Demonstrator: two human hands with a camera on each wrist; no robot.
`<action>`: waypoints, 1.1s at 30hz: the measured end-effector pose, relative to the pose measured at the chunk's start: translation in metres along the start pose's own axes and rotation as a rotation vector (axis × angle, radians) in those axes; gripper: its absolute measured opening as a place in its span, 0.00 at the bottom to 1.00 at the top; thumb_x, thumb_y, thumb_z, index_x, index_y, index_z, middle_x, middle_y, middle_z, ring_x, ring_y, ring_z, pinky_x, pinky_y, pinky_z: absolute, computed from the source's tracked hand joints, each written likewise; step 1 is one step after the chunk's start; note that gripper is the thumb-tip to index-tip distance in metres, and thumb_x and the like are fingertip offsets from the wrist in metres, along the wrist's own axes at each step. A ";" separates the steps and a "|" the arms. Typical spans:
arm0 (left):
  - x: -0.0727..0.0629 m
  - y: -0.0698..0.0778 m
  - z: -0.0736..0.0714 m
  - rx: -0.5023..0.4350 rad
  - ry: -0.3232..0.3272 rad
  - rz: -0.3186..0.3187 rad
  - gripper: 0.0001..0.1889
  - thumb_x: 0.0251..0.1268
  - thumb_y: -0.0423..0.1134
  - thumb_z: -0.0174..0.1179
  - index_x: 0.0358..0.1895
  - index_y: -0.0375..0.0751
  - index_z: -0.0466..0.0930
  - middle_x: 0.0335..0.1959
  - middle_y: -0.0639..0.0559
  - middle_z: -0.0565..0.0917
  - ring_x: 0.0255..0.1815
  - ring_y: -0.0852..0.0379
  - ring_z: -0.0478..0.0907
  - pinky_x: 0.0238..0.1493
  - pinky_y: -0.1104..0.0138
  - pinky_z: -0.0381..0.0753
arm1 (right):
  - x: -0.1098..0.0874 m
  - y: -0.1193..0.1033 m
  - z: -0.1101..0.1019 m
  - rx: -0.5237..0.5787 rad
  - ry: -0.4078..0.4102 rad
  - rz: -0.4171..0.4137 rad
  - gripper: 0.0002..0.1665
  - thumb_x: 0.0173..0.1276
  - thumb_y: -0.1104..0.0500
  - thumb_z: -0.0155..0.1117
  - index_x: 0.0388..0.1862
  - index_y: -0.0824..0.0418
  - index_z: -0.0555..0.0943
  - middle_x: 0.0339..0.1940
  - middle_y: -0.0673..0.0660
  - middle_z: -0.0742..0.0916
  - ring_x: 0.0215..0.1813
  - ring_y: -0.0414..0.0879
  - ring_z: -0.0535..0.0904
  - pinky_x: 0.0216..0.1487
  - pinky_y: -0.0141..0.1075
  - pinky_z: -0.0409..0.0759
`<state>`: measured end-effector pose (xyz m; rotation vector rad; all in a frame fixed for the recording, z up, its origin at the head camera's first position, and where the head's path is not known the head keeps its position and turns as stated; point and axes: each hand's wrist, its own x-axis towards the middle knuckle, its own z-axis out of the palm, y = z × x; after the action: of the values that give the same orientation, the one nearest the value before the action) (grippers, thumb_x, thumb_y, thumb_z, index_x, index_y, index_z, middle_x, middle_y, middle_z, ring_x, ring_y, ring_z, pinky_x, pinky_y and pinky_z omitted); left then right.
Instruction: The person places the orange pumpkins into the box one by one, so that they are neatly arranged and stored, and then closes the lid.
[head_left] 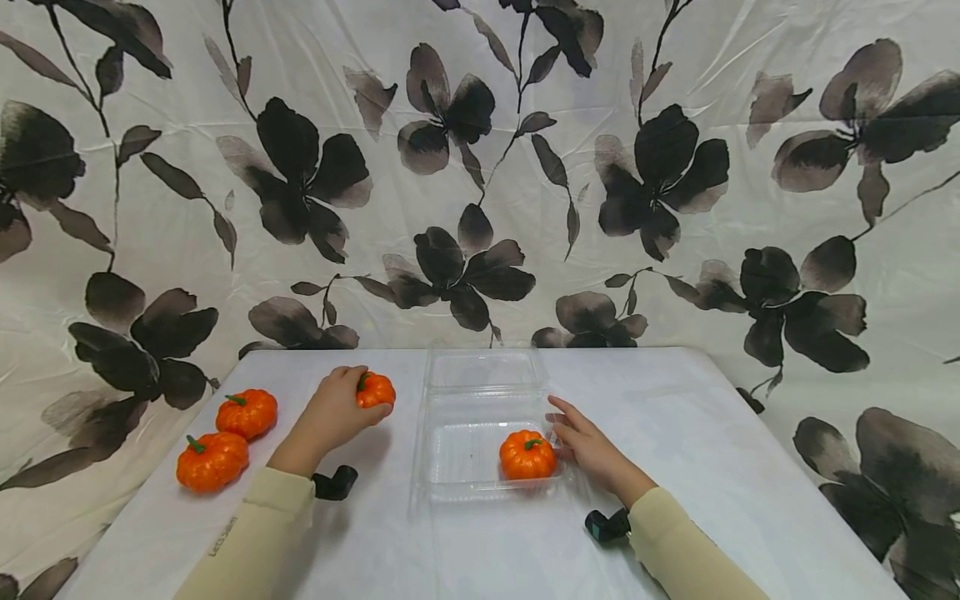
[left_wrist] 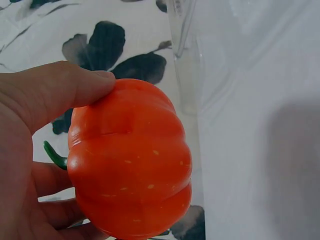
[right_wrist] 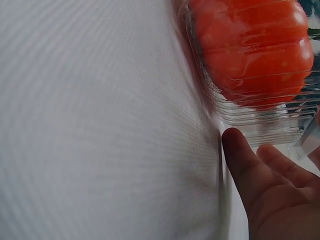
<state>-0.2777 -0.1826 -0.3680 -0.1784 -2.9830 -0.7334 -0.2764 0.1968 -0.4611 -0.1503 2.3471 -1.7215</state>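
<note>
My left hand (head_left: 335,414) grips a small orange toy pumpkin (head_left: 377,390), held above the table left of a clear plastic container. In the left wrist view the thumb lies on one side of this pumpkin (left_wrist: 132,160) and the fingers go round the other; its green stem points toward the palm. The clear container (head_left: 461,454) lies with its lid (head_left: 483,371) folded back. Inside, at the right end, sits another pumpkin (head_left: 527,456). My right hand (head_left: 592,450) is at the container's right wall, fingers loosely extended; whether they touch it I cannot tell.
Two more orange pumpkins, one farther back (head_left: 247,414) and one nearer (head_left: 212,462), sit side by side at the table's left edge. A white cloth covers the table (head_left: 660,417). Behind it hangs a floral curtain (head_left: 562,250). Each wrist carries a small black camera.
</note>
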 end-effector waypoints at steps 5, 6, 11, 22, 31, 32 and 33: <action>-0.003 0.004 0.002 -0.015 -0.008 0.022 0.40 0.59 0.52 0.63 0.67 0.28 0.63 0.64 0.28 0.67 0.60 0.34 0.68 0.61 0.42 0.73 | -0.001 0.000 0.000 0.002 0.002 0.001 0.31 0.78 0.56 0.45 0.78 0.48 0.56 0.73 0.63 0.69 0.71 0.62 0.67 0.64 0.51 0.75; -0.003 0.004 0.002 -0.018 -0.011 0.025 0.40 0.59 0.51 0.63 0.67 0.28 0.63 0.64 0.28 0.67 0.60 0.34 0.68 0.61 0.42 0.73 | -0.001 0.000 0.000 0.000 0.002 0.001 0.31 0.78 0.56 0.45 0.78 0.48 0.55 0.73 0.63 0.69 0.71 0.62 0.67 0.64 0.51 0.75; -0.004 0.009 0.004 -0.025 -0.019 0.037 0.39 0.58 0.51 0.64 0.67 0.29 0.64 0.65 0.30 0.67 0.59 0.35 0.69 0.60 0.43 0.74 | -0.001 0.000 0.000 -0.005 -0.002 0.007 0.32 0.78 0.55 0.45 0.78 0.47 0.55 0.74 0.62 0.68 0.71 0.62 0.67 0.64 0.51 0.74; -0.007 0.020 0.012 -0.040 -0.049 0.058 0.40 0.56 0.53 0.66 0.68 0.32 0.65 0.64 0.33 0.69 0.60 0.38 0.69 0.59 0.44 0.76 | -0.002 -0.001 0.000 -0.016 -0.004 0.003 0.32 0.78 0.54 0.45 0.78 0.47 0.55 0.74 0.62 0.68 0.72 0.62 0.66 0.65 0.51 0.74; -0.009 0.027 0.019 -0.072 -0.069 0.104 0.39 0.56 0.54 0.66 0.67 0.33 0.67 0.62 0.36 0.72 0.57 0.41 0.73 0.59 0.46 0.77 | -0.002 -0.001 0.000 -0.016 -0.003 0.005 0.32 0.78 0.54 0.45 0.78 0.46 0.55 0.74 0.62 0.69 0.72 0.62 0.67 0.65 0.51 0.74; -0.010 0.028 0.020 -0.073 -0.069 0.113 0.39 0.56 0.54 0.66 0.66 0.33 0.68 0.62 0.36 0.72 0.57 0.42 0.73 0.59 0.47 0.77 | -0.002 -0.002 0.000 -0.016 -0.004 0.005 0.32 0.78 0.54 0.45 0.78 0.46 0.55 0.74 0.62 0.69 0.72 0.62 0.66 0.65 0.51 0.74; -0.010 0.028 0.020 -0.077 -0.068 0.120 0.39 0.56 0.54 0.66 0.66 0.33 0.68 0.62 0.36 0.72 0.57 0.42 0.73 0.58 0.47 0.77 | -0.002 -0.002 0.000 -0.015 -0.003 0.006 0.32 0.78 0.54 0.45 0.78 0.47 0.55 0.74 0.62 0.69 0.72 0.62 0.66 0.65 0.51 0.74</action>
<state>-0.2650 -0.1493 -0.3737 -0.3908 -2.9771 -0.8449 -0.2741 0.1967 -0.4592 -0.1480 2.3565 -1.7007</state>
